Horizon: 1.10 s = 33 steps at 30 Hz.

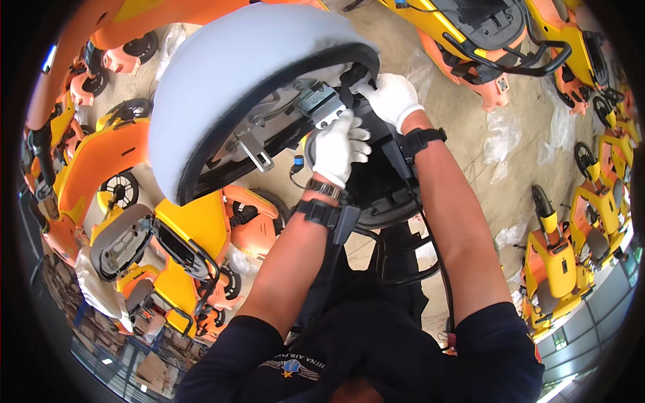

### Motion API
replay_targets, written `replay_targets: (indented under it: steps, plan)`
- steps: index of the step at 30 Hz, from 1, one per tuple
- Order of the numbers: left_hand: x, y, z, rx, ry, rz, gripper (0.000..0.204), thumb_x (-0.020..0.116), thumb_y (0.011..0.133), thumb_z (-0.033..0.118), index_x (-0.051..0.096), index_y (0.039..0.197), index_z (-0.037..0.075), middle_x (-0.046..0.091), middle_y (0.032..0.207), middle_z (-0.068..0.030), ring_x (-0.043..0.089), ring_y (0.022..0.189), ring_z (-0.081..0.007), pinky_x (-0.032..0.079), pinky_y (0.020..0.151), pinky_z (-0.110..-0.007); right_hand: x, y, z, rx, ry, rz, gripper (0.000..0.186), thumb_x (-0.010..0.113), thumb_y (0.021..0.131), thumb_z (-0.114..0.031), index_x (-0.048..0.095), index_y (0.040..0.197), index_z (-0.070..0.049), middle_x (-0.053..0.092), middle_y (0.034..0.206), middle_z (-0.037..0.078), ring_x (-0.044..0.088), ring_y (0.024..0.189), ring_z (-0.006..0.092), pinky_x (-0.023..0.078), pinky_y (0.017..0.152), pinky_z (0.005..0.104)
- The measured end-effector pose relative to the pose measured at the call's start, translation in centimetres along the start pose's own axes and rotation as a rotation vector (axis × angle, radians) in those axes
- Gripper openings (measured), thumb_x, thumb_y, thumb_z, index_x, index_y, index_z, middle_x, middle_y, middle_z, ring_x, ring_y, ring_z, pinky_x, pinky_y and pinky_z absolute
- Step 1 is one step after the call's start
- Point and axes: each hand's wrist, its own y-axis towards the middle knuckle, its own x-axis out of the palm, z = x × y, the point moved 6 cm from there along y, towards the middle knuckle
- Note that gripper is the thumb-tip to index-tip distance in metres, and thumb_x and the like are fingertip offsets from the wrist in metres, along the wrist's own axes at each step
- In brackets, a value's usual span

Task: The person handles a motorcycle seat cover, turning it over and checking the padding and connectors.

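A large grey scooter seat (228,74) is tipped up in front of me, its dark-rimmed underside toward me. On that underside sit a metal bracket (321,104) and a bent metal loop (256,153). My left hand (334,149), in a white glove, is at the lower end of the bracket with its fingers curled; what lies inside them is hidden. My right hand (392,102), gloved too, is closed by the seat's right end, its fingertips at dark parts there; I cannot make out what they grip. Below both hands opens a black storage well (383,176).
A blue-tipped cable connector (298,161) hangs left of my left wrist. Yellow and orange scooters (195,225) stand close on the left, with more (554,269) along the right. Another scooter (463,30) is at the far right. Clear plastic wrap (500,138) lies on the floor.
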Motion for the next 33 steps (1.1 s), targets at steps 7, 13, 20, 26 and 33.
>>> replay_targets:
  steps: [7, 13, 20, 26, 33]
  plan:
    - [4.1, 2.9, 0.4, -0.013, -0.086, 0.031, 0.047, 0.048, 0.098, 0.049, 0.056, 0.075, 0.008, 0.054, 0.054, -0.0062, 0.048, 0.039, -0.0174, 0.035, 0.034, -0.029, 0.0, 0.0, 0.2, -0.024, 0.08, -0.03, 0.043, 0.056, 0.085, -0.044, 0.072, 0.091, -0.005, 0.069, 0.087, 0.02, 0.067, 0.088, 0.0374, 0.051, 0.08, 0.041]
    - [5.3, 4.7, 1.3, 0.06, -0.118, 0.004, 0.042, 0.059, 0.089, 0.05, 0.054, 0.072, 0.012, 0.051, 0.052, -0.0029, 0.044, 0.037, -0.0155, 0.031, 0.035, -0.029, 0.4, 0.0, 1.6, -0.001, 0.391, 0.017, 0.029, 0.065, 0.08, -0.026, 0.069, 0.074, 0.003, 0.065, 0.062, 0.014, 0.064, 0.06, 0.0227, 0.048, 0.062, 0.0356]
    - [4.6, 9.2, 0.6, 0.691, 0.364, 0.478, 0.025, 0.05, 0.093, 0.023, 0.062, 0.1, 0.003, 0.066, 0.098, -0.0121, 0.061, 0.087, -0.0278, 0.048, 0.078, -0.039, 0.8, 1.1, 1.0, -0.272, 0.078, -0.1, 0.033, 0.055, 0.08, -0.02, 0.063, 0.097, 0.006, 0.066, 0.094, 0.026, 0.063, 0.094, 0.0385, 0.047, 0.081, 0.0408]
    - [6.4, 7.0, 0.6, 0.654, 0.893, 0.697, 0.034, 0.049, 0.093, 0.035, 0.066, 0.102, 0.006, 0.066, 0.101, -0.0154, 0.061, 0.096, -0.0354, 0.045, 0.085, -0.048, 2.0, 2.6, 2.7, -0.526, -0.298, -0.041, 0.035, 0.048, 0.09, -0.019, 0.06, 0.116, 0.001, 0.061, 0.117, 0.025, 0.056, 0.112, 0.0404, 0.042, 0.098, 0.0454]
    - [5.7, 5.6, 0.8, 0.593, 0.123, 0.531, 0.028, 0.07, 0.08, 0.024, 0.063, 0.067, -0.001, 0.062, 0.06, -0.0122, 0.06, 0.057, -0.0281, 0.046, 0.056, -0.037, 1.2, 3.5, 4.3, -0.524, -0.166, 0.054, 0.022, 0.055, 0.09, -0.018, 0.066, 0.098, 0.0, 0.068, 0.092, 0.02, 0.065, 0.09, 0.0355, 0.05, 0.077, 0.0383]
